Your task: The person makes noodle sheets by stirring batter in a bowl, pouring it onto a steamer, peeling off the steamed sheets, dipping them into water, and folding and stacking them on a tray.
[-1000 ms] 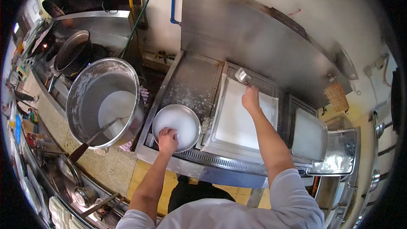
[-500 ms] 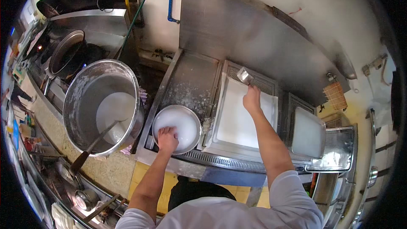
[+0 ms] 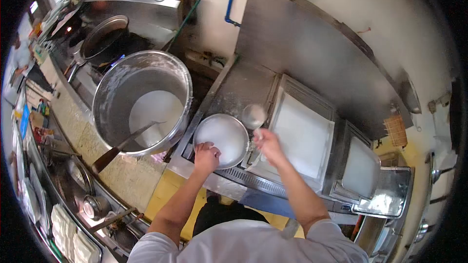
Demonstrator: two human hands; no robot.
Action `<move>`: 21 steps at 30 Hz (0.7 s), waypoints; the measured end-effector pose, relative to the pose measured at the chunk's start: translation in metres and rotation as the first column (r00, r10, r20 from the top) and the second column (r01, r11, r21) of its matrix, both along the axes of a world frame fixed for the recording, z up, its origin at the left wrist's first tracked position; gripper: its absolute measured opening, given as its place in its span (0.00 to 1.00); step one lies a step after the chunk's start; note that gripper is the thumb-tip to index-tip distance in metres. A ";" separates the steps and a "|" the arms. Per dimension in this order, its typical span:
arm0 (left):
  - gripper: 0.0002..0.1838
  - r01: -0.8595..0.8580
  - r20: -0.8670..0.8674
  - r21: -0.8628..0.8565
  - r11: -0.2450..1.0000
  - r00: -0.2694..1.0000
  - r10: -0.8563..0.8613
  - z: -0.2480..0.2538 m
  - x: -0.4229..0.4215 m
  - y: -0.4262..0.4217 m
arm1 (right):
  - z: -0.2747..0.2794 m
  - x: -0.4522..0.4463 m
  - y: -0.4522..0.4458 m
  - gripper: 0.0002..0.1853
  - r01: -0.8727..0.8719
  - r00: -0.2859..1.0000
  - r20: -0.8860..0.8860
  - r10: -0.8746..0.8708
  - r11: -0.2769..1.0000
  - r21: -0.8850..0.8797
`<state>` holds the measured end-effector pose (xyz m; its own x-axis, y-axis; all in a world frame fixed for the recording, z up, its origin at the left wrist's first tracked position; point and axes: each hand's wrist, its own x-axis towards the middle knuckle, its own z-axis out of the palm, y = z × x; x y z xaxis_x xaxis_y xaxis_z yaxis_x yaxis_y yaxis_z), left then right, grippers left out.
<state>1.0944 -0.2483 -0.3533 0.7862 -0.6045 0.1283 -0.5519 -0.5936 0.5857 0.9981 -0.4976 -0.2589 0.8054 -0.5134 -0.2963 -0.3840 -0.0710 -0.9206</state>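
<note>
My right hand (image 3: 269, 147) is closed around the handle of the scoop (image 3: 254, 116), so its cup points away from me, between the bowl (image 3: 246, 139) and the white tray (image 3: 302, 136). My left hand (image 3: 206, 157) is curled at the bowl's near edge; I can't tell if it grips. Maybe they sit side by side for easy reaching.

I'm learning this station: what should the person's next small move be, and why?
Probably bring the metal cup over the bowl: the right hand holds it close by, the left hand is at the bowl's rim, and white liquid is inside.
</note>
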 end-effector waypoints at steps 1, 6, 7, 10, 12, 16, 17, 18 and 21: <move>0.06 -0.017 -0.003 -0.019 1.000 1.000 0.017 0.007 -0.007 0.006 | -0.015 0.001 0.025 0.12 -0.037 0.999 -0.014 0.039 0.987 0.158; 0.10 -0.107 -0.054 -0.104 0.989 0.993 0.101 0.034 -0.043 0.037 | -0.100 0.013 0.090 0.09 -0.195 0.970 -0.124 0.209 0.974 0.114; 0.10 -0.125 -0.075 -0.116 0.985 0.990 0.117 0.036 -0.051 0.043 | -0.107 0.020 0.095 0.09 -0.260 0.956 -0.153 0.249 0.964 -0.059; 0.11 -0.175 -0.021 -0.141 0.975 0.985 0.173 0.049 -0.084 0.060 | -0.117 0.020 0.107 0.12 -0.362 0.932 -0.181 0.314 0.837 -0.410; 0.12 -0.227 -0.057 -0.129 0.965 0.974 0.221 0.058 -0.105 0.068 | -0.114 0.016 0.114 0.12 -0.341 0.938 -0.099 0.333 0.824 -0.452; 0.12 -0.343 -0.126 -0.164 0.925 0.937 0.325 0.067 -0.158 0.079 | -0.119 0.002 0.113 0.13 -0.478 0.877 -0.174 0.448 0.776 -0.411; 0.12 -0.399 -0.172 -0.165 0.902 0.912 0.372 0.071 -0.169 0.080 | -0.114 0.001 0.114 0.13 -0.536 0.843 -0.203 0.498 0.752 -0.384; 0.12 -0.455 -0.223 -0.163 0.875 0.881 0.417 0.080 -0.184 0.080 | -0.079 -0.013 0.124 0.16 -0.483 0.866 -0.163 0.472 0.707 -0.517; 0.14 -0.595 -0.306 -0.183 0.783 0.791 0.530 0.083 -0.223 0.086 | -0.060 -0.050 0.133 0.19 -0.482 0.811 0.025 0.584 0.693 -0.536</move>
<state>0.8715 -0.1619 -0.2704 0.9998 -0.0146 -0.0107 0.0006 -0.5656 0.8247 0.9485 -0.3648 -0.3194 0.9989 -0.0108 0.0452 0.0267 -0.6626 -0.7485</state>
